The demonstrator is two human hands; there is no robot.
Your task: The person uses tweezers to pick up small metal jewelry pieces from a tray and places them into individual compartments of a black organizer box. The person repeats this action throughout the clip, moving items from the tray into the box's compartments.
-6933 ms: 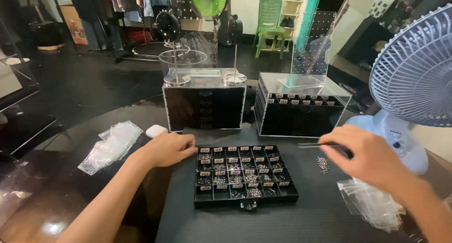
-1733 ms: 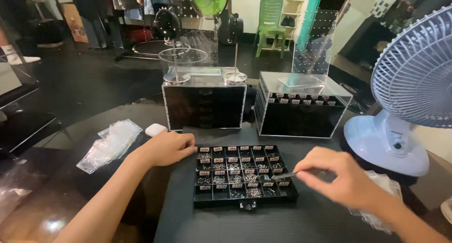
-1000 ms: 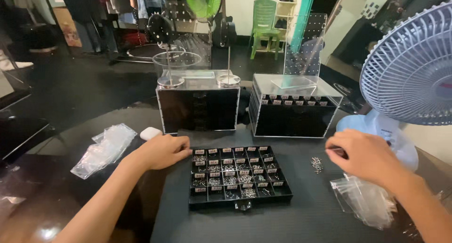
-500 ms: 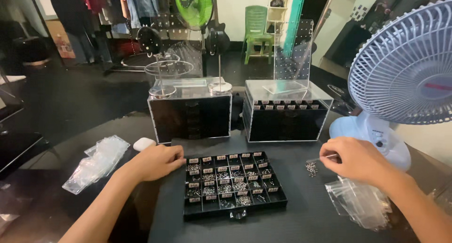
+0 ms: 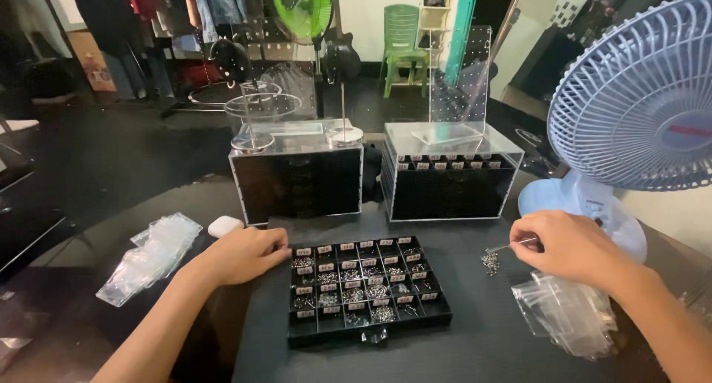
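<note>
A black compartment tray (image 5: 368, 331) with several small cells of tiny silver pieces lies on the dark table in front of me. My left hand (image 5: 241, 255) rests curled against its upper left corner, steadying it. My right hand (image 5: 567, 246) is to the right of the tray and pinches thin metal tweezers (image 5: 510, 244), whose tip points at a small heap of silver pieces (image 5: 489, 261) lying loose on the table.
Clear plastic bags (image 5: 567, 316) lie under my right wrist; more bags (image 5: 150, 255) and a small white case (image 5: 225, 226) lie at the left. Two black drawer boxes (image 5: 297, 183) (image 5: 451, 181) stand behind the tray. A pale blue fan (image 5: 638, 116) stands at the right.
My right hand with the tweezers went from over the tray out to the loose heap on the right. The left hand stayed at the tray's corner. The camera shifted slightly.
</note>
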